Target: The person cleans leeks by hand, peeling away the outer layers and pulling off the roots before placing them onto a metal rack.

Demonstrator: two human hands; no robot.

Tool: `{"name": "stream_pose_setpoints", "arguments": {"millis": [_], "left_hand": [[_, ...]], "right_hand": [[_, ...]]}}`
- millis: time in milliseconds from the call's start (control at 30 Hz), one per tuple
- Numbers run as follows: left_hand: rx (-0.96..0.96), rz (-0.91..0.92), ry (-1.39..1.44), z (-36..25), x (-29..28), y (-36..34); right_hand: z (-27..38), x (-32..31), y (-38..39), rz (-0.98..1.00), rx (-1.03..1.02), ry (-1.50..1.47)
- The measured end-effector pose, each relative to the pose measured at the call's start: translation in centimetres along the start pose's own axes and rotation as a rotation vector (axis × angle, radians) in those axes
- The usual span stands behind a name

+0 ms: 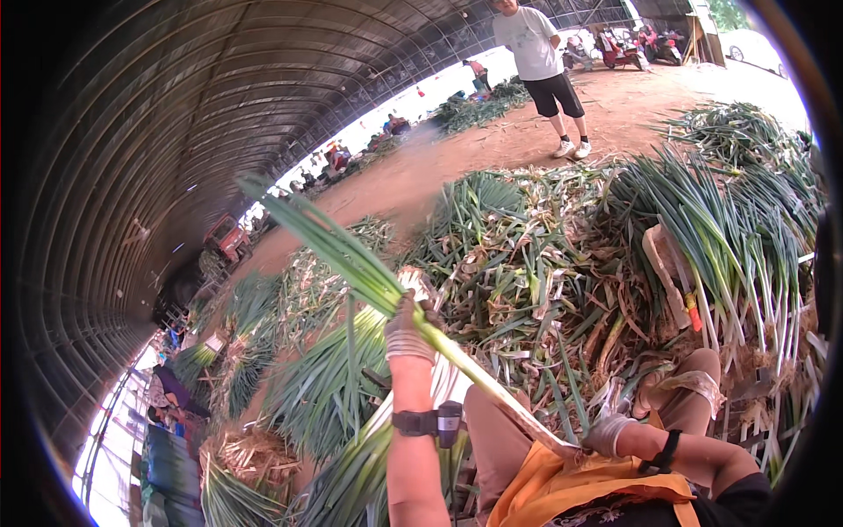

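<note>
The long leek [479, 376] slants in the air, its root end at the far edge of the orange apron [544, 485]. The left hand [409, 330] is closed around its stalk; whether the right hand [608, 435] pinches the root end, I cannot tell. Too strong bending might snap the stalk; a loose left hold could drop it onto the leaf pile [540, 268].

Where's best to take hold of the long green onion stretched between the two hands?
Probably by the bare, pale shaft, between the left hand and right hand, coming from above: that stretch is straight, slim and uncovered, while the leaves divide.
</note>
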State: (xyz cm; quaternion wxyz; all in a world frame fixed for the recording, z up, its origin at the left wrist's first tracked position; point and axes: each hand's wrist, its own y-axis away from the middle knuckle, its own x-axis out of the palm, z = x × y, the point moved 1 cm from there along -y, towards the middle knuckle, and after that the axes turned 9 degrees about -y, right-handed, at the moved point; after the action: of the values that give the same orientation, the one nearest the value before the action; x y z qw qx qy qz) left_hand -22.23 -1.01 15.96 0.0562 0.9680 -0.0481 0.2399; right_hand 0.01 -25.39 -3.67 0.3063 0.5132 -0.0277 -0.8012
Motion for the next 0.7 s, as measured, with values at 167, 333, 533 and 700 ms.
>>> {"name": "stream_pose_setpoints", "arguments": {"millis": [167, 333, 533, 700], "left_hand": [[-0.001, -0.119, 0.006, -0.3, -1.7, -1.6], [-0.062, -0.096, 0.032, 1.8, -3.6, -2.7], [-0.083, -0.410, 0.146, 11.0, -9.2, -3.7], [-0.123, -0.489, 0.139, 18.0, -14.3, -4.2]], "right_hand": [[-2.7, 1.1, -0.1, 0.078, 0.226, -0.135], [-3.2, -0.5, 1.6, -0.192, 0.130, -0.028], [-1.9, 0.2, -2.2, -0.727, -0.109, -1.742], [-2.0, 0.9, -1.3, -0.447, -0.209, -2.320]]}}
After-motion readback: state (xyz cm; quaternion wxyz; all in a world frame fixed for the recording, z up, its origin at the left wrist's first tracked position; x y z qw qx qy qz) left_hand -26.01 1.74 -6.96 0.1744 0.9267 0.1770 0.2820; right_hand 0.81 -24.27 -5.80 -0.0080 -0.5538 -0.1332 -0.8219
